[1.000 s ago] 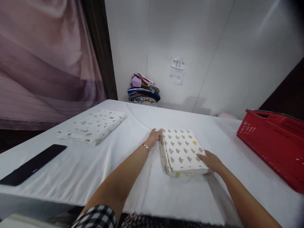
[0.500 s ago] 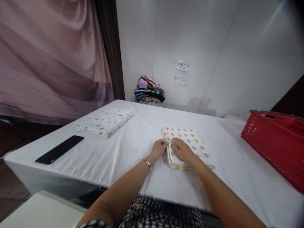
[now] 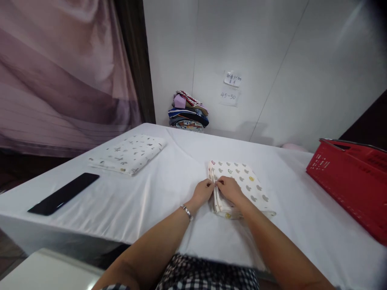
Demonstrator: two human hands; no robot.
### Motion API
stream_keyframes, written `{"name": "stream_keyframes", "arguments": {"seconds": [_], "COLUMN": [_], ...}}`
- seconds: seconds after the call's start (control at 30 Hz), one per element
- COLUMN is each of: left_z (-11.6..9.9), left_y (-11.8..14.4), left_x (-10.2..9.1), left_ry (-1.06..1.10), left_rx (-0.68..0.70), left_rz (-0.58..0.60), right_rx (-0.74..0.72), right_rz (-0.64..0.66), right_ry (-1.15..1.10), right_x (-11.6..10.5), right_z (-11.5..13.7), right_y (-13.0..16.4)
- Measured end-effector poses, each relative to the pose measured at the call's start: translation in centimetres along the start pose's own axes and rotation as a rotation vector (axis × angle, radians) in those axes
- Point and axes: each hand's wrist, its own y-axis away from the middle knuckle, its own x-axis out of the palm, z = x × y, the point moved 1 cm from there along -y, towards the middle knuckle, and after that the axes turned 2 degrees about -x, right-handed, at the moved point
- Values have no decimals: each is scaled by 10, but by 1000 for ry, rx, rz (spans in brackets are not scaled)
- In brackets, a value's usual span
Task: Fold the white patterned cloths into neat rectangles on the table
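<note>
A folded white cloth (image 3: 246, 181) with grey, yellow and red prints lies flat on the table in front of me. My left hand (image 3: 204, 190), with a bracelet at the wrist, pinches the layered left edge of this cloth. Right beside it, the fingers of my right hand (image 3: 229, 188) are closed on the same edge, their tips almost meeting the left fingertips. The cloth's near left part is partly covered by my right hand and forearm.
On the white-covered table (image 3: 175, 193) lie another folded printed cloth (image 3: 130, 153) and a black flat object (image 3: 65, 193) at left. A red basket (image 3: 350, 181) stands at right. Behind the far edge is a pile of folded fabrics (image 3: 188, 112) by the wall.
My right hand has moved slightly left, from lying on top of the cloth to pinching its left edge beside my left hand. The camera view has shifted a little.
</note>
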Motion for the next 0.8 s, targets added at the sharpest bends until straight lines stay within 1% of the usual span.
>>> {"name": "stream_keyframes", "arguments": {"seconds": [0.07,0.23,0.37,0.53,0.6,0.7,0.77,0.8], "left_z": [0,-5,-9,-8,-7,-6,-7,-7], "left_y": [2,6,7,7,7,8,10,10], "left_x": [0,-2,-3,-3,-2,-2,-1,-1], "left_ry": [-13,-23,-56,-37,-5,26,13,-5], "left_rx": [14,31,32,-11,-32,-32,-16,-11], "left_rz": [16,16,1,-11,-22,-27,-17,-12], "right_rx": [-15,-44,-59,-95,-94,-33,22,41], "right_rz": [-7,-29,-25,-20,22,170,257,273], "right_ry": [-18,-218,-253,-332,-410,-551,-590,-585], "right_x": [3,9,13,14,13,11,9,7], "right_z": [-2,-9,-9,-10,-13,-18,-19,-20], "right_y": [-1,-3,0,7,6,-1,-9,-14]}}
